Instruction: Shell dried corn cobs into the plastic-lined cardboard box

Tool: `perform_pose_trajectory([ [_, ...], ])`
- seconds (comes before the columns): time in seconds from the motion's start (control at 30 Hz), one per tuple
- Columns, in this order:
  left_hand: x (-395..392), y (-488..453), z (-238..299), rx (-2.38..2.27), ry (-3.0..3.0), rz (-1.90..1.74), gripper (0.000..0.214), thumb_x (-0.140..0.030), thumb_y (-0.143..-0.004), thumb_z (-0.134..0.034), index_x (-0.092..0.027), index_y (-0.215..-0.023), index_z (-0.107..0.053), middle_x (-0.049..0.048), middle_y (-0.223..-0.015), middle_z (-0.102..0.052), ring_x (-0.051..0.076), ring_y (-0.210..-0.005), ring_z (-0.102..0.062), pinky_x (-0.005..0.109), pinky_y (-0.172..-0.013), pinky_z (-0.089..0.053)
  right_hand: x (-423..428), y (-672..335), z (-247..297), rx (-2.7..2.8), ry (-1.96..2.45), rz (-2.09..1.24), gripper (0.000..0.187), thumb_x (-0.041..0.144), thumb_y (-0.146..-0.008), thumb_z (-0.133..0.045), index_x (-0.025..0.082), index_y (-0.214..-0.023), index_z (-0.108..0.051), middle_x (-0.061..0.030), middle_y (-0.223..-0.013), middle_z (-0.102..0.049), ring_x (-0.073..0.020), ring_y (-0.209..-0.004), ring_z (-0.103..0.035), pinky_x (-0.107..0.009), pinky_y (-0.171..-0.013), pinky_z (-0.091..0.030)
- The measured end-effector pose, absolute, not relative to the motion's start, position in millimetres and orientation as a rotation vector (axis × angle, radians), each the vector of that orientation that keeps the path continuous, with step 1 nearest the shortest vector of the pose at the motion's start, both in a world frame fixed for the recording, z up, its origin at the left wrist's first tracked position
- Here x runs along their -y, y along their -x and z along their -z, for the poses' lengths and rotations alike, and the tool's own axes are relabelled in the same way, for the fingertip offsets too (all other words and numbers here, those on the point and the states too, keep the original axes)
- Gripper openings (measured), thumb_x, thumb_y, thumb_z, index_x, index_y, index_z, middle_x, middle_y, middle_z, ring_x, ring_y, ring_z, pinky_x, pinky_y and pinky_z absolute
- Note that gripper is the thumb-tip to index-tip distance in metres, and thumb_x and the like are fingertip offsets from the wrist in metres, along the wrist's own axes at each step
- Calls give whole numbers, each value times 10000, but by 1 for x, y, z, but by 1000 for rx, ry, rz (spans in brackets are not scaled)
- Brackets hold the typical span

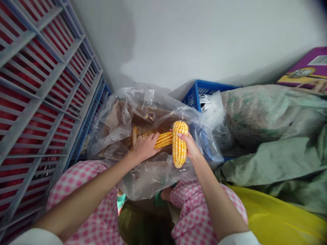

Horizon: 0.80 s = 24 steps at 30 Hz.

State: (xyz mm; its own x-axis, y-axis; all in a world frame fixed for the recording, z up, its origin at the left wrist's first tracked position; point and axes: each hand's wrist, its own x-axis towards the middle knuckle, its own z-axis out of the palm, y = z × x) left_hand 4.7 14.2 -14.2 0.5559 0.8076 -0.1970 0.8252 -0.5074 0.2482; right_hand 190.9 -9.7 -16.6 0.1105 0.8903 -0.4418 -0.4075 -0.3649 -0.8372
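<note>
**Firm two-handed grip at mid-frame**

Left hand (145, 147) clasping a crosswise corn cob (163, 140); right hand (192, 144) clenching an upright corn cob (179, 144) against it. Both above loose kernels (149, 133) in a clear plastic bag (114, 126).

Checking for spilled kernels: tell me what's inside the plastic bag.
Loose kernels lie over brown cardboard inside the plastic bag. Whatever lies beneath the left hand, right hand, left cob and right cob is covered from view.

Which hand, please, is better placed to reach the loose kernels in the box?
The left, probably: the left hand lies nearest the kernels, resting on a corn cob, while the right hand grips an upright cob.
</note>
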Motion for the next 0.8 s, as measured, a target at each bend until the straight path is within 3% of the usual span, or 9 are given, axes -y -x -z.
perform_pose_trajectory([
  [0.2,-15,-2,15,-1311,-2457,24,539,-475,-741,-498,-218,-1194,-358,63,-1164,-543,237,-939,-575,313,-703,-432,6,-200,3,410,1157,-1780,436,424,-598,-554,134,-918,-614,-77,-883,-661,-159,-635,-577,-254,-522,-465],
  [0.47,-21,-2,1,-1420,-2392,-44,507,-481,-752,-484,-234,-1178,-363,58,-1091,-560,222,-949,-569,288,-721,-429,-2,-205,-5,136,1092,-1697,260,354,-663,-576,207,-877,-560,-9,-779,-660,-188,-731,-609,-399,-710,-512],
  [0.67,-31,1,-10,-1362,-2426,-34,493,-442,-737,-507,-245,-1165,-362,53,-1074,-560,232,-925,-574,291,-712,-429,-5,-205,-17,356,1019,-1755,411,449,-623,-582,214,-960,-559,-52,-936,-646,-225,-822,-598,-414,-695,-500],
  [0.8,-30,0,-8,-1363,-2343,-20,474,-469,-712,-520,-250,-1113,-395,44,-1056,-574,236,-891,-586,299,-700,-432,-5,-197,-20,567,1217,-1671,436,384,-583,-656,185,-963,-577,-61,-907,-649,-218,-792,-599,-341,-660,-493],
])
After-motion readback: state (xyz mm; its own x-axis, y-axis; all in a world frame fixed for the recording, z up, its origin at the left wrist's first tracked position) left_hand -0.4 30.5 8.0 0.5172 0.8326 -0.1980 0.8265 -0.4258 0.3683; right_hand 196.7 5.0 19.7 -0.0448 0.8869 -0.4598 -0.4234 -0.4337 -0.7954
